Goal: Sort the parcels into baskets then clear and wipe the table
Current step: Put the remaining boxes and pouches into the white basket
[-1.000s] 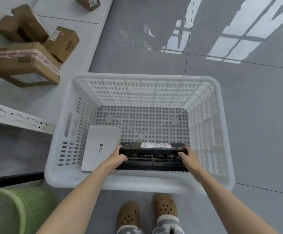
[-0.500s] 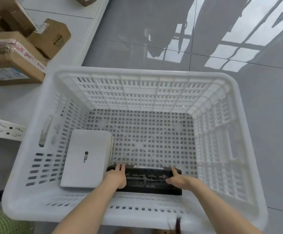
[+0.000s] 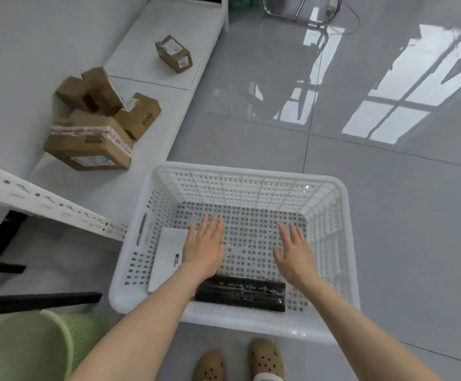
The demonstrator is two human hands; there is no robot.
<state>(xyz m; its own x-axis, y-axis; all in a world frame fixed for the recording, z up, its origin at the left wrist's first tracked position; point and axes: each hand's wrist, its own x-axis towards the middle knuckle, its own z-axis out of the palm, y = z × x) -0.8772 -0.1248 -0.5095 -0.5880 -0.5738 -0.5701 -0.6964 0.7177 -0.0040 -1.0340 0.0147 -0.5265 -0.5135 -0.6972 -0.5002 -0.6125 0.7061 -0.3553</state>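
Stood over a white perforated plastic basket (image 3: 251, 173) with left hand (image 3: 203, 250) and right hand (image 3: 294, 254) spread flat above it, fingers straight, holding nothing. Saw one long black wrapped parcel (image 3: 241, 294) lying inside by the near wall, beside one flat white box (image 3: 169, 259): probably stiff, light and slick, best taken by both short ends. Counted five brown cardboard boxes (image 3: 89, 144) on the white table (image 3: 147, 64), one green mesh basket (image 3: 59, 339) nearby.

head view, looking steeply down, close
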